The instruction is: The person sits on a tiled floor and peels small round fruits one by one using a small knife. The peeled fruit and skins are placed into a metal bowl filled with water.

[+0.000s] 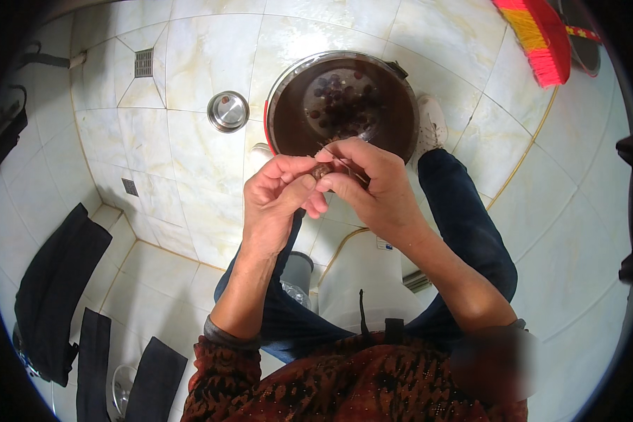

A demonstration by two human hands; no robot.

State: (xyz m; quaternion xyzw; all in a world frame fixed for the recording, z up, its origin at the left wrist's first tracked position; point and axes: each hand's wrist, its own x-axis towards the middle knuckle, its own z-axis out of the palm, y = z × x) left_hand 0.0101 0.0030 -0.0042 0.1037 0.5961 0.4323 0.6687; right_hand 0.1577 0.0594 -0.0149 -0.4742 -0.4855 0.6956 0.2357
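My left hand (277, 192) pinches a small brown, wrinkled lump (322, 170) between thumb and fingers; whether it is a nut or a fruit I cannot tell. From the other side, my right hand (377, 187) touches the lump with its thumb. A thin dark strand or stick (343, 158) runs between the right thumb and fingers. Both hands are just over the near rim of a large round basin (290, 116) of dark brown liquid. Several dark round fruits or nuts (337, 95) lie in that liquid. A small steel bowl (228, 118) left of the basin holds one brown piece (225, 99).
The tiled floor has two drain grates (144, 62). A red and yellow broom (546, 42) stands at the far right beside a dustpan (583, 50). Between my legs are a white toilet (358, 269) and a grey bin (297, 266). Dark cloths (58, 295) hang at the left.
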